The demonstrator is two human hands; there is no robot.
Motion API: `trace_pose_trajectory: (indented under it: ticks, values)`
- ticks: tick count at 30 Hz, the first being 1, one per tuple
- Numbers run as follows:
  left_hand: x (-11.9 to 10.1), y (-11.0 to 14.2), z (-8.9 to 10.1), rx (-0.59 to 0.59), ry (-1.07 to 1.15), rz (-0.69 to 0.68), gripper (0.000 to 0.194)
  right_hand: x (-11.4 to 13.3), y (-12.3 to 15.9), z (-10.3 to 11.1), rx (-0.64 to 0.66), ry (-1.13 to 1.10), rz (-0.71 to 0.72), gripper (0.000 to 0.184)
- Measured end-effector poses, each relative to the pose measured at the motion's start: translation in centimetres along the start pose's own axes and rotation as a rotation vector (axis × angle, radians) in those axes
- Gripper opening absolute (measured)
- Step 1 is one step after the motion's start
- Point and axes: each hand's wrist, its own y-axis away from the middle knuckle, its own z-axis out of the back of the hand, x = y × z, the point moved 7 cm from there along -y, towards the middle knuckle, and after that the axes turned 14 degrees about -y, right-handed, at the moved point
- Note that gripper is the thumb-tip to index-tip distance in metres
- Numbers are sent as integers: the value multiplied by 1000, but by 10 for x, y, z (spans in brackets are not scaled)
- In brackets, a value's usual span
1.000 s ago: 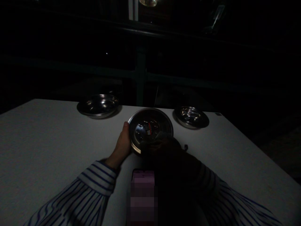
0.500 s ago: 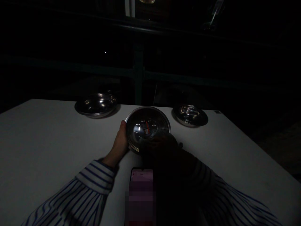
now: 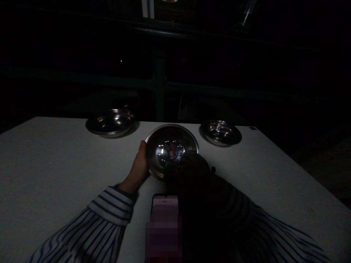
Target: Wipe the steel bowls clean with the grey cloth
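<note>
A shiny metal bowl [image 3: 157, 141] with a red-and-white sticker [image 3: 171, 149] on its inner surface lies in front of me on the white table. My left hand [image 3: 139, 164] grips its left rim, thumb up along the edge and the other fingers hidden behind or under the side. Deep shadow covers my right hand [image 3: 192, 171], which reaches over the near right part of this bowl. Its fingers, and anything they may hold, cannot be made out. Below the bowl a phone [image 3: 165, 208] with a lit, partly blurred screen points toward it.
Another metal bowl [image 3: 111, 124] stands at the far left of the white table [image 3: 68, 160], and a third bowl [image 3: 221, 133] at the far right. A small dark label [image 3: 252, 128] marks the table's far right corner. Dark rails and a post [image 3: 159, 87] rise beyond the far edge.
My right hand has shifted slightly to the left and up over the bowl. My left hand keeps its hold on the rim. The view has moved a little.
</note>
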Motion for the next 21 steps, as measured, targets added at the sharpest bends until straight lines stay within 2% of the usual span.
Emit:
trace_pose_trajectory:
  ticks: [6,9,11,13,17,21]
  values:
    - [2,-2,1,9,19,8,60,-6,-1,-4,22,-4,-3,26]
    - [6,0,8,-86,6,31,59,-7,2,1,22,22,-43,23]
    - [9,3,14,-169,0,85,59,-4,4,6,10,38,-61,22]
    - [12,7,16,-202,22,155,59,0,4,9,22,50,-56,23]
    - [15,10,14,-185,78,180,58,6,2,7,55,60,-57,21]
    - [16,10,13,-178,79,148,58,11,0,-1,0,13,12,25]
